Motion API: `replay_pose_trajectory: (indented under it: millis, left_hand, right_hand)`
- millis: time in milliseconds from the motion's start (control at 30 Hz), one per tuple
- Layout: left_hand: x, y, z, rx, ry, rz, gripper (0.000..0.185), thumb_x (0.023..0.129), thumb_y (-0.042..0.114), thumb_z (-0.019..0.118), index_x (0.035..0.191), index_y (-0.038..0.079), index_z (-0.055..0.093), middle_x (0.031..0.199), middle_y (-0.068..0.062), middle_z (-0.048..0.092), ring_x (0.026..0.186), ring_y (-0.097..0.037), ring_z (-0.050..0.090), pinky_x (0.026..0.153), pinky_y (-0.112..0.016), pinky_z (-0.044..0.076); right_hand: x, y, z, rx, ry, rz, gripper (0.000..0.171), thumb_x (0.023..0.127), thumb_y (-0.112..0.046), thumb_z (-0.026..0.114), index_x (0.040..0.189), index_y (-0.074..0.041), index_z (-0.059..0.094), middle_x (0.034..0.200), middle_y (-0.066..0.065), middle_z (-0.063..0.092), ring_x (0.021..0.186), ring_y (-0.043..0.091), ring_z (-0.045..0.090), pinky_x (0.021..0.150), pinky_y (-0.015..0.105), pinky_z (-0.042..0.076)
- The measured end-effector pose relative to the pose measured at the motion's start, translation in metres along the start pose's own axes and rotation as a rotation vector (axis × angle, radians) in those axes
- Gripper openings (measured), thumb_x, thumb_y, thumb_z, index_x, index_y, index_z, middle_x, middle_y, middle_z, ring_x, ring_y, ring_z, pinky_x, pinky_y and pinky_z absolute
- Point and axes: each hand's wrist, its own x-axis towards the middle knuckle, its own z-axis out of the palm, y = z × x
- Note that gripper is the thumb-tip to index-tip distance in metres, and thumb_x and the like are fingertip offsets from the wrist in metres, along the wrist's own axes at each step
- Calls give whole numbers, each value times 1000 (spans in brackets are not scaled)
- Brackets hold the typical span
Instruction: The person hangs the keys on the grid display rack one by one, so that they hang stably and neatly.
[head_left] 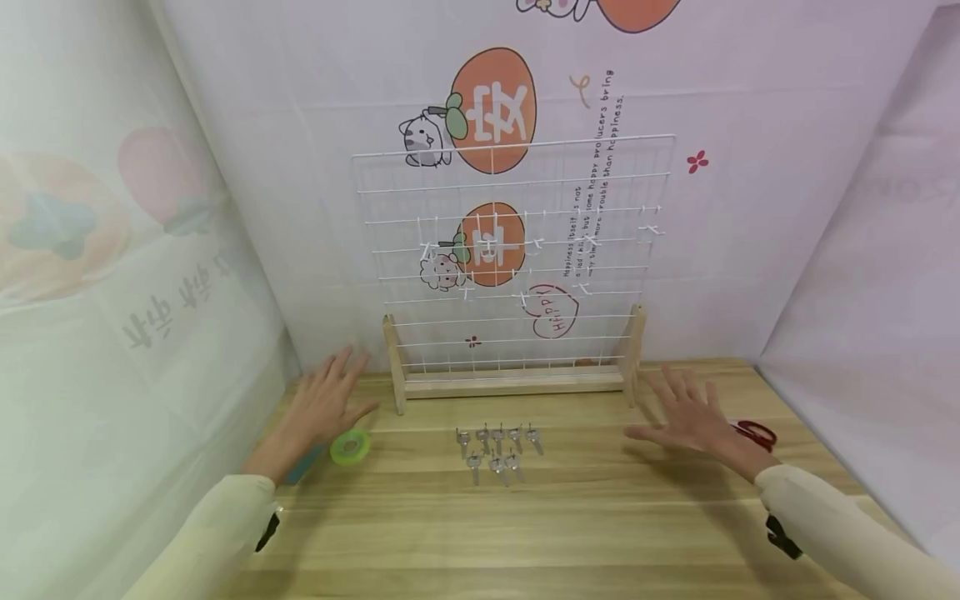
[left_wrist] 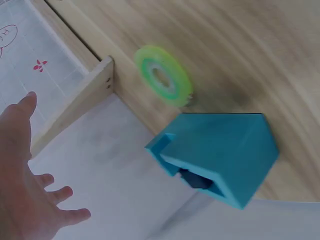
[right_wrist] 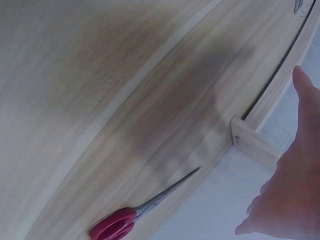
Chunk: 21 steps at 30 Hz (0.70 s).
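Both hands hover open above the table [head_left: 570,533], fingers spread wide, holding nothing. Left hand [head_left: 324,406] is near the left edge, right hand [head_left: 693,419] near the right edge.

Nearest the left hand's fingers [left_wrist: 67,192]: one green tape roll [head_left: 350,447], lying flat just below the palm in the head view, apart from the fingers, no contact seen. One teal block [left_wrist: 220,155] sits just beside the roll toward the left edge; in the head view only a sliver of it shows by the wrist.

Nearest the right hand: one pair of red-handled scissors [head_left: 756,433], flat on the table just right of the hand, close to the right edge. Right wrist view shows the scissors' blades pointing toward the rack foot, the right hand's fingers [right_wrist: 306,92] clear of them.

Between the hands, mid-table: keys [head_left: 498,450], eight counted, in two rows, five in the farther row and three in the nearer. Well apart from both hands.

Farther back, along the far edge: one white wire grid rack [head_left: 510,250] upright in a wooden base [head_left: 513,385] with two wooden feet. Several small white hooks on the grid, count unclear. Left fingertips near the left foot, right fingertips near the right foot, neither touching.

Behind it, printed backdrop [head_left: 300,100] with orange fruit cartoons.
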Motion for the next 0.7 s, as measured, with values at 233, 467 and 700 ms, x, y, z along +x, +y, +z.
replay_pose_trajectory:
  millis: [233, 467, 700]
  left_hand:
    - [21, 4, -9, -67, 46, 15, 84, 102, 46, 65, 165, 9, 24, 167, -24, 27, 144, -52, 36, 108, -77, 36]
    - [44, 5, -19, -220, 59, -9, 85, 103, 38, 65, 165, 5, 18, 168, -23, 25, 148, -49, 33, 119, -66, 31]
    - [65, 4, -30, -447, 65, -80, 85, 105, 26, 65, 166, 3, 11, 170, -24, 19, 153, -47, 23, 124, -62, 22]
  right_hand:
    - [4, -25, 0, 1, 30, -53, 113, 82, -71, 73, 160, -1, 32, 163, 36, 22, 146, 65, 16, 111, 86, 3]
    - [4, -53, -3, -19, 90, -149, 110, 78, -69, 78, 156, -3, 40, 161, 33, 31, 144, 61, 27, 110, 84, 19]
    - [11, -79, -6, 20, 83, -192, 106, 79, -66, 79, 157, -4, 42, 164, 30, 26, 150, 57, 21, 111, 85, 14]
